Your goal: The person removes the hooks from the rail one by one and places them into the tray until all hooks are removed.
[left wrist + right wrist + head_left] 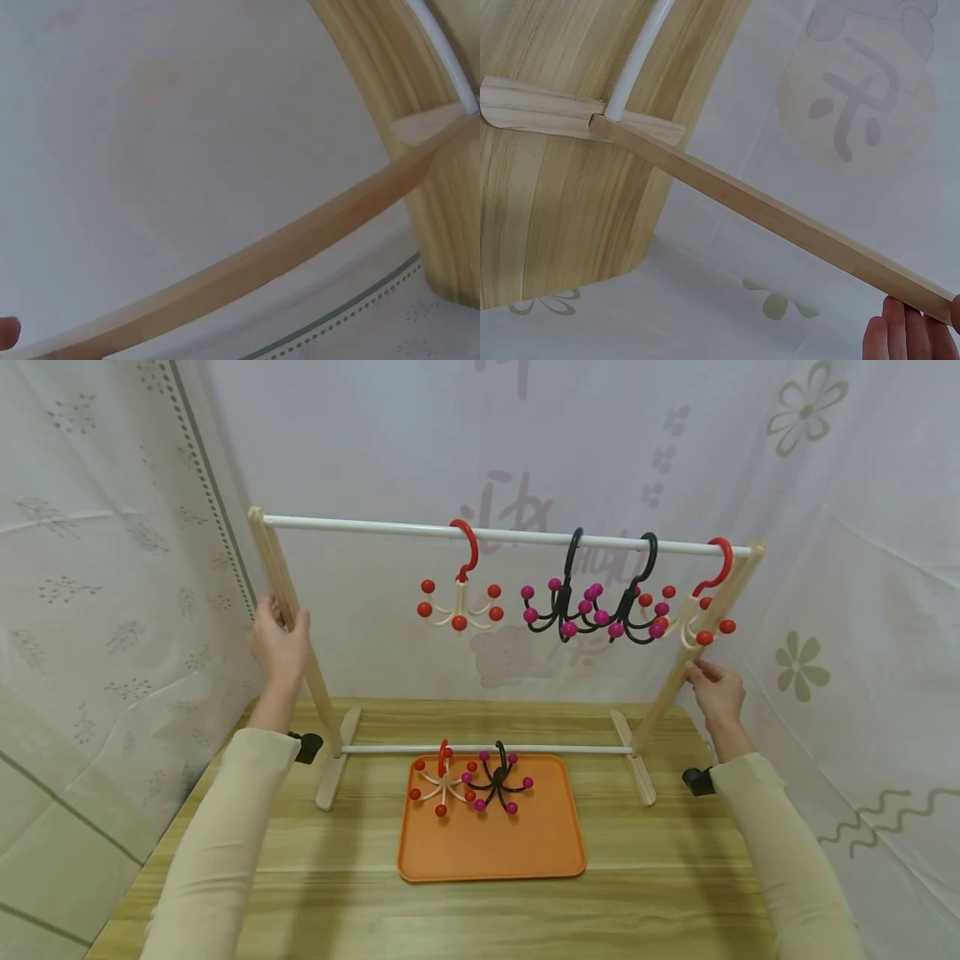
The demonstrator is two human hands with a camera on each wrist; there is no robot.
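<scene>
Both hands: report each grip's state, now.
Left hand: closed, holding the left wooden post.
Right hand: closed, holding the right wooden post.

My head view is bright, soft shadows crossing the counter (495, 918) below the fingers (708, 672) (my wrist views are dimmer).

Rack posts (317, 692), 9 and 3 o'clock: smooth matt wood
Top rail (360, 527), 12 o'clock: smooth, slightly glossy
Black hangers (564, 599), 2 o'clock: plastic-looking
Tray (495, 852), 6 o'clock: matt plastic
Tabletop (420, 920): wood-grained
Sleeves (217, 827): matt cloth
</scene>
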